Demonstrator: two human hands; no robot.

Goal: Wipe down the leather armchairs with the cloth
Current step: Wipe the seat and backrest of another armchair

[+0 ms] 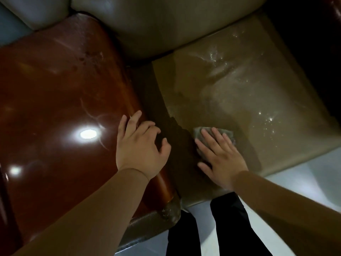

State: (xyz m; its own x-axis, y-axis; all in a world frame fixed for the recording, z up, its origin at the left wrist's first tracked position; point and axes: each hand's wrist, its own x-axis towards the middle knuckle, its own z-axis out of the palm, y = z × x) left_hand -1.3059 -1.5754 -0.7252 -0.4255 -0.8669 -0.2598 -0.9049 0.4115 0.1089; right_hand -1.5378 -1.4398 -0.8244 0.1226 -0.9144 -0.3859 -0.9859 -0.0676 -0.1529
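Sleeved arms reach over the seat [239, 93].
Right hand [219, 156] presses the cloth [214, 134] flat, fingers spread; left hand [140, 145] rests spread, left of the seat. Overlap strokes, press evenly.

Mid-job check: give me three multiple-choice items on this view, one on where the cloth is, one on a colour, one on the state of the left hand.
1. Where is the cloth?
A. on the glossy armrest
B. on the seat cushion, under the right hand
C. on the floor

2. What colour is the glossy armrest?
A. reddish brown
B. white
C. green

3. How is the left hand?
A. gripping the cloth
B. raised in the air
C. resting on the armrest edge, holding nothing

Answers: 1 B, the grey cloth shows beneath flat fingers on the tan seat. 2 A, the lit surface reads reddish brown. 3 C, its fingers lie over the armrest edge.
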